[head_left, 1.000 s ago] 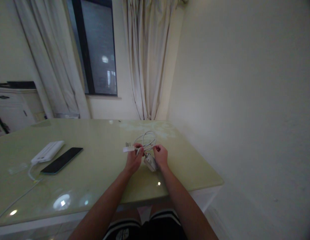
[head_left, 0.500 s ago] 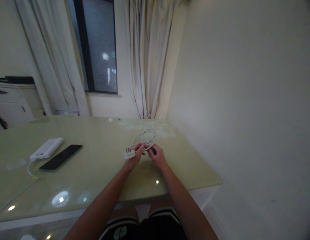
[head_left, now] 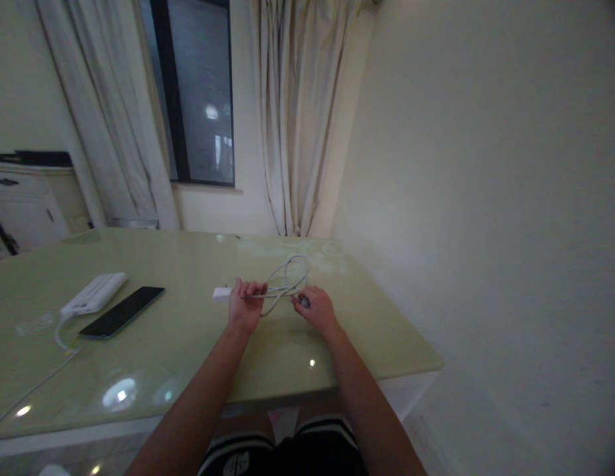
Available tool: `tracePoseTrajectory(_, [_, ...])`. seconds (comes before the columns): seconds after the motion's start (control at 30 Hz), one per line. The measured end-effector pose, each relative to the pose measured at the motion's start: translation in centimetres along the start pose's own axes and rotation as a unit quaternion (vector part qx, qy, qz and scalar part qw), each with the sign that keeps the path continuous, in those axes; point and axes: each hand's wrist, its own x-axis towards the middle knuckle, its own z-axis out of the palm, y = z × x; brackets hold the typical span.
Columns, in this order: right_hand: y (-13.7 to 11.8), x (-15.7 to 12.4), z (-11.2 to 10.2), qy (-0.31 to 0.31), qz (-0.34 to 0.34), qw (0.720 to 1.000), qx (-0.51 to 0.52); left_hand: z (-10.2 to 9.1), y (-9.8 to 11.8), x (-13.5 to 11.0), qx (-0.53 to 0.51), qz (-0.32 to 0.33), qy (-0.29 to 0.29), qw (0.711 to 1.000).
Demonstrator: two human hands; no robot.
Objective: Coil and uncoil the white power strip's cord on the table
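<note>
A white plug charger (head_left: pixel 221 293) sticks out on the left side of my left hand (head_left: pixel 245 308). The fingers of that hand are curled around the light-coloured cable (head_left: pixel 282 289) beside the charger. From there the cable runs right in loose loops, which rise above and between my hands over the table. My right hand (head_left: pixel 318 309) is closed on the cable near its other side. A small greyish piece shows between its thumb and fingers, too small to make out.
On the left of the glossy greenish table (head_left: pixel 188 357) lie a black-screened phone (head_left: pixel 123 312) and a white power bank (head_left: pixel 94 293) with a white cord. The wall (head_left: pixel 436 218) borders the table's right side. Curtains (head_left: pixel 300 119) and a window (head_left: pixel 201 92) stand behind.
My left hand has moved left with the plug charger and turned, drawing it away from my right hand. The cable between the hands is more stretched out. My right hand has shifted slightly right.
</note>
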Motion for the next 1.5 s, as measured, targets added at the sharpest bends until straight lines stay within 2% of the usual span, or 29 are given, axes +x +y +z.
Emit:
tracePoseTrajectory(0.1, [1.3, 0.1, -1.2, -0.047, -0.043, 0.997, -0.034, -0.1, 1.5, 0.1, -0.023, -0.028, -0.024, 0.999])
tracePoseTrajectory(0.27, [2.7, 0.4, -3.8, -0.103, -0.124, 0.986, -0.034, 0.3, 2.9, -0.6, 0.036, -0.087, -0.091, 0.991])
tracePoseTrajectory(0.43, [2.7, 1.0, -6.5, -0.15, -0.144, 0.978, -0.011, 0.6, 4.0, -0.8, 0.027, -0.11, -0.059, 0.992])
tracePoseTrajectory(0.53, [2.2, 1.4, -6.6, -0.174, -0.148, 0.973, -0.033, 1.5, 3.8, -0.9, 0.017, -0.09, -0.044, 0.995])
tracePoseTrajectory(0.63, [1.6, 1.3, -5.8, -0.189, -0.141, 0.971, -0.034, 2.8, 3.4, -1.2, 0.02, -0.06, -0.054, 0.997])
tracePoseTrajectory(0.83, [0.9, 0.3, -5.2, -0.167, -0.076, 0.979, 0.086, 4.0, 4.8, -1.4, -0.006, -0.053, -0.079, 0.995])
tracePoseTrajectory(0.93, [0.6, 0.2, -5.8, -0.174, -0.052, 0.981, 0.072, 3.9, 5.5, -1.8, 0.003, -0.083, -0.075, 0.994])
tracePoseTrajectory(1.03, [0.5, 0.6, -6.7, -0.179, -0.1, 0.977, 0.062, 3.8, 5.5, -3.1, 0.049, -0.116, -0.056, 0.991])
tracePoseTrajectory(1.17, [1.4, 1.2, -8.5, -0.21, -0.156, 0.961, 0.086, 3.2, 5.7, -5.7, 0.089, -0.094, -0.04, 0.991])
tracePoseTrajectory(1.27, [2.9, 1.2, -10.1, -0.237, -0.18, 0.953, 0.05, 2.2, 6.6, -7.0, 0.098, -0.083, -0.042, 0.991])
tracePoseTrajectory(1.4, [5.4, 1.0, -11.3, -0.231, -0.166, 0.959, 0.011, 0.7, 7.8, -7.3, 0.088, -0.108, -0.024, 0.99])
tracePoseTrajectory(1.5, [6.6, 1.3, -11.0, -0.216, -0.129, 0.968, -0.003, 0.4, 8.1, -6.5, 0.062, -0.114, 0.001, 0.992])
